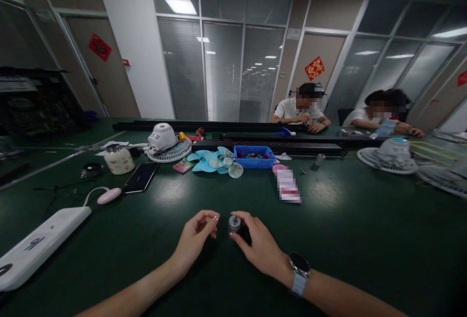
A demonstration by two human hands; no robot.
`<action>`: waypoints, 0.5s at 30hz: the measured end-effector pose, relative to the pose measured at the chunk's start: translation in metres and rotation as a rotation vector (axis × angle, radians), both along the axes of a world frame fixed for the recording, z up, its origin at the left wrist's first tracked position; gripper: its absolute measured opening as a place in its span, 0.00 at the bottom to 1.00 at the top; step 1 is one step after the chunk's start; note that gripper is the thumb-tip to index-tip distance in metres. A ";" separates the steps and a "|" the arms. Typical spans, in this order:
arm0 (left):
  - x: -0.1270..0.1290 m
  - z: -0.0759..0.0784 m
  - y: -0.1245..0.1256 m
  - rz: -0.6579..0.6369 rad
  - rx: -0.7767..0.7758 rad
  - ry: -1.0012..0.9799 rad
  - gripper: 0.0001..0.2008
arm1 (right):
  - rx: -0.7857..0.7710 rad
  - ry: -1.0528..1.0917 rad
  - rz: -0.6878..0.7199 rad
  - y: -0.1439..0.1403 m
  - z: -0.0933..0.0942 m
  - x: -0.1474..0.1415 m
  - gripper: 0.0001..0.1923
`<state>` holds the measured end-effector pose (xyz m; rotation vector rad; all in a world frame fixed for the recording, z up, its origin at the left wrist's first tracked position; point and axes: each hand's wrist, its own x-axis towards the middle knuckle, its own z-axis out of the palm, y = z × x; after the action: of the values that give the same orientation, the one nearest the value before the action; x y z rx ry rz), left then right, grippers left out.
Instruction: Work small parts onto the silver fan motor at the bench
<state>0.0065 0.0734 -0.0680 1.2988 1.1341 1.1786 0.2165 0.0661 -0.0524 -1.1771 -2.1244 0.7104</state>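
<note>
A dark green worktop (350, 249) spreads across the view. At its far side sits a person in white (286, 110), forearms resting near the edge. Long black rails (175, 126) lie across the worktop. In front of them, towards the left, is a white fan (164, 138); another fan part (386, 165) lies to the right. A long white bar (44, 243) lies at near left. Pale blue blades (203, 162) lie just left of a blue tray (255, 163) holding wires.

In the near middle are the two hands. The right hand (257, 239) grips a motor between thumb and fingers; the left hand (200, 229) is half curled just beside it, and whether it pinches anything small I cannot tell.

A dark phone (141, 178) lies beside a jar (119, 160). A watch (299, 268) circles the right wrist. Smallest is the motor (235, 224), end face up, at or just above the worktop.
</note>
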 end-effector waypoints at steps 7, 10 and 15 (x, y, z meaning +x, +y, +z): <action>-0.001 -0.001 0.002 -0.018 -0.007 -0.022 0.15 | 0.008 -0.003 -0.003 0.001 -0.003 0.000 0.22; -0.001 0.002 0.002 -0.016 -0.041 -0.017 0.17 | 0.009 -0.001 0.002 0.001 -0.002 0.000 0.21; -0.002 0.007 0.002 -0.005 -0.132 -0.045 0.19 | -0.001 -0.004 0.004 0.001 -0.002 0.000 0.22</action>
<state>0.0045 0.0751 -0.0606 1.1687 1.1557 1.1050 0.2166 0.0672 -0.0541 -1.1761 -2.1303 0.7114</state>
